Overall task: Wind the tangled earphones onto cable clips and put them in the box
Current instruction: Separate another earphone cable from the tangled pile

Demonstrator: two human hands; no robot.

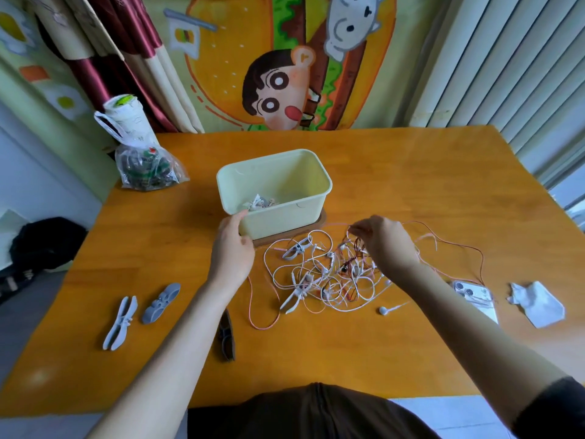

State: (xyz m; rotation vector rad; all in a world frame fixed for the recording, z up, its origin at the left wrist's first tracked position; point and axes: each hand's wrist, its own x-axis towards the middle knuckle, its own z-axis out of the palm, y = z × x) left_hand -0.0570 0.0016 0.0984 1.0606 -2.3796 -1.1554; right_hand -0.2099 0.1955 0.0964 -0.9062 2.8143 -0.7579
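Note:
A pale yellow box (319, 172) stands mid-table on a brown lid, with a wound white earphone bundle (258, 203) inside. A tangle of white, pink and red earphone cables (329, 274) lies in front of it, with white clips (297, 250) caught in it. My left hand (232, 245) hovers at the box's near left corner, fingers relaxed and empty. My right hand (383, 240) pinches a thin cable at the top of the tangle. Two grey cable clips (120, 321) (161, 302) lie at the left, and a dark clip (226, 335) lies under my left forearm.
A plastic bag (145, 169) with dark items and a white bag behind it sit at the table's back left corner. A phone (474, 299) and a crumpled white tissue (538, 304) lie at the right. One loose earbud (383, 310) lies near the tangle.

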